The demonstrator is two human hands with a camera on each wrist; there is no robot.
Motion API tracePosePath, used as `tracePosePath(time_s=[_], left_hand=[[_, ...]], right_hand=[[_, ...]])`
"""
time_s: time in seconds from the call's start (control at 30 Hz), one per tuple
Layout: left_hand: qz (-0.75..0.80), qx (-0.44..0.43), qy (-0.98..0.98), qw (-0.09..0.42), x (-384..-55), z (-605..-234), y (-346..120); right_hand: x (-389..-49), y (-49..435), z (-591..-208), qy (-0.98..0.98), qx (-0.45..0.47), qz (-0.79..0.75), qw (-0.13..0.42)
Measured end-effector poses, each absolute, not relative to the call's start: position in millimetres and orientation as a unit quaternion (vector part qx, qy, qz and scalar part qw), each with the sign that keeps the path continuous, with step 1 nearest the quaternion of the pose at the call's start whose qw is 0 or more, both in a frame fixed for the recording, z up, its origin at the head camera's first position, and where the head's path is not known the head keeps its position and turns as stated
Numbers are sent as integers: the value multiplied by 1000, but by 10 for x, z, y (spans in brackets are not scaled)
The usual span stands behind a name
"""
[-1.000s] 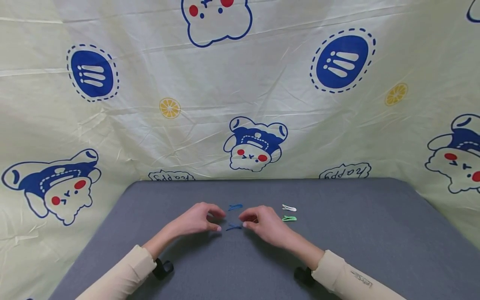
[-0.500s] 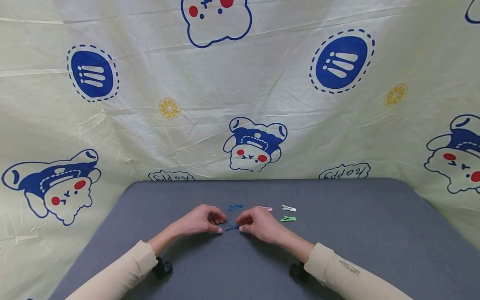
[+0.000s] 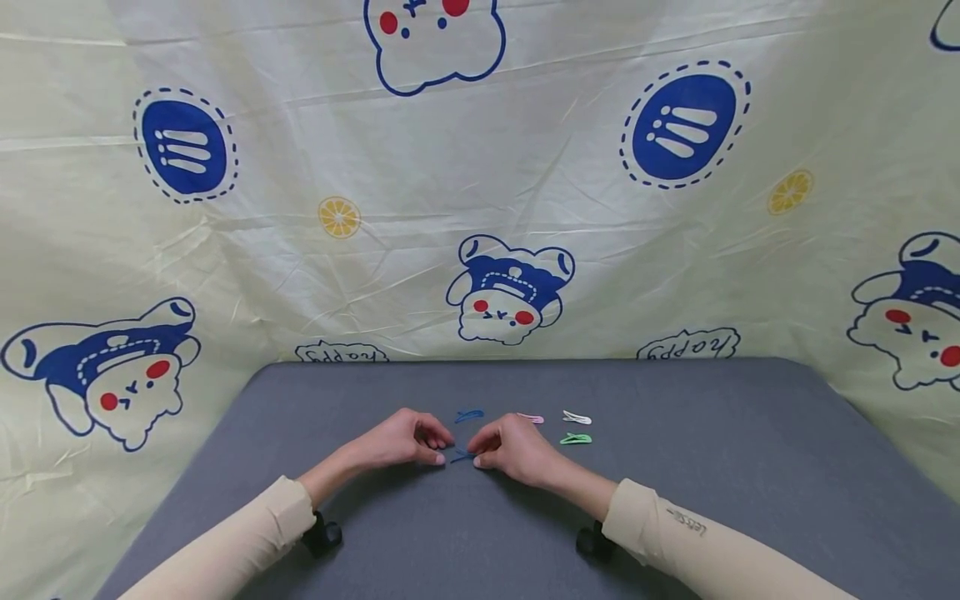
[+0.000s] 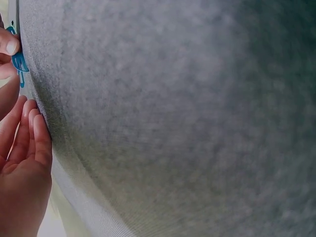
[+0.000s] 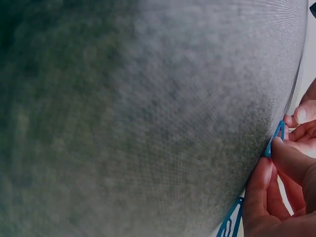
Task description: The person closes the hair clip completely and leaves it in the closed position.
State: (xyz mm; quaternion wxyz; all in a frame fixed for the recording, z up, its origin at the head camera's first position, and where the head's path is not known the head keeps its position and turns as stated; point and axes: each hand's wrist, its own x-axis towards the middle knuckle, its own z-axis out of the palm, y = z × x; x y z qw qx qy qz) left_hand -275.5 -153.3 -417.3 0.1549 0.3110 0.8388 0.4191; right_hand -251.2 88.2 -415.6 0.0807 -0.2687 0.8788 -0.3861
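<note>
blue hair clip (image 4: 19, 62), the nearer one, is pinched in your right hand (image 3: 513, 450), your left hand (image 3: 406, 438) relaxed, holding nothing; squeezing off-centre could make it slip free

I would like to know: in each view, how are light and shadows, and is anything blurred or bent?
Head: fairly even light, soft shadows on the table below the left hand and right hand; left wrist: table blurred, darker toward the right, its edge curved, probably by lens distortion; right wrist: similar blur and curve, darker toward the left, with the pinched blue clip looking sharper.
</note>
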Motion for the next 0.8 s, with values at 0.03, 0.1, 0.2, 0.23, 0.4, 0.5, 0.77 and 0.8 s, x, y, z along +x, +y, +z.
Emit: tracePosePath(time_s=[0.03, 0.1, 0.2, 0.23, 0.4, 0.5, 0.77, 0.8], left_hand=[[421, 310, 838, 156, -2756, -4174, -1536], [423, 310, 837, 159, -2758, -4178, -1546], [424, 309, 836, 162, -2751, -4185, -1562], [424, 308, 836, 162, -2748, -4186, -1566], [424, 306, 837, 162, -2732, -4179, -1574], [428, 304, 835, 164, -2725, -4166, -1575], [434, 298, 834, 166, -2707, -4146, -1581], [435, 297, 834, 165, -2704, -4145, -1584]], right_hand=[[-2514, 880, -4158, 879, -267, -386, 80], [-2519, 873, -4167, 880, -267, -385, 77], [-2524, 856, -4183, 882, -271, -380, 69], [-2525, 849, -4187, 882, -274, -377, 66], [-2524, 834, -4192, 887, -281, -365, 47], [-2525, 840, -4182, 889, -278, -362, 41], [-2507, 858, -4133, 885, -279, -369, 49], [-2503, 860, -4124, 885, -279, -369, 50]])
